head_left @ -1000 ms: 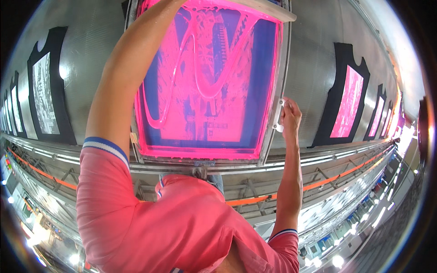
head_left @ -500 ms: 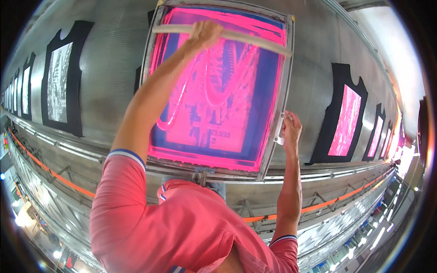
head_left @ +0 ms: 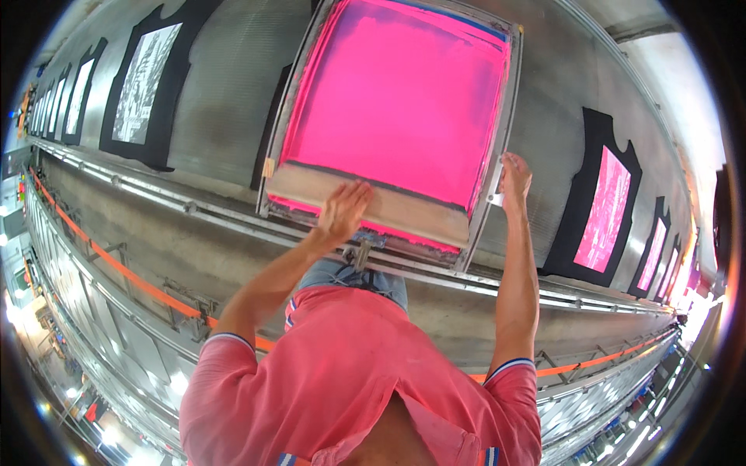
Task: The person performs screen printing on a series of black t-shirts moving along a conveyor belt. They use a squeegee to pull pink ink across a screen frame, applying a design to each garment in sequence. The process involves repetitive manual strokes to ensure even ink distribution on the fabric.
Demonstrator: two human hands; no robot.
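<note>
A screen-printing frame [head_left: 507, 109] with a metal rim lies in front of me, its mesh coated with bright pink ink [head_left: 400, 101]. Across its near end lies a wide, wooden-handled squeegee [head_left: 423, 214], tilted so that its broad face shows. My left hand [head_left: 344, 213] grips it left of the middle, fingers over the top and the thumb out of sight. At the frame's right side, my right hand [head_left: 515, 179] is closed around a small pale metal handle [head_left: 495, 199], partly covered by the fingers.
Black shirt panels with white prints [head_left: 148, 84] lie along the long grey table [head_left: 233, 78] to the left. Panels with pink prints [head_left: 603, 208] lie to the right. A metal rail [head_left: 210, 208] follows the table's near edge, and an orange strip [head_left: 148, 286] runs below it.
My left hand has drawn the squeegee from the far end to the near end. Solid pink now covers the blue mesh and the streaks. My right hand stays on the handle.
</note>
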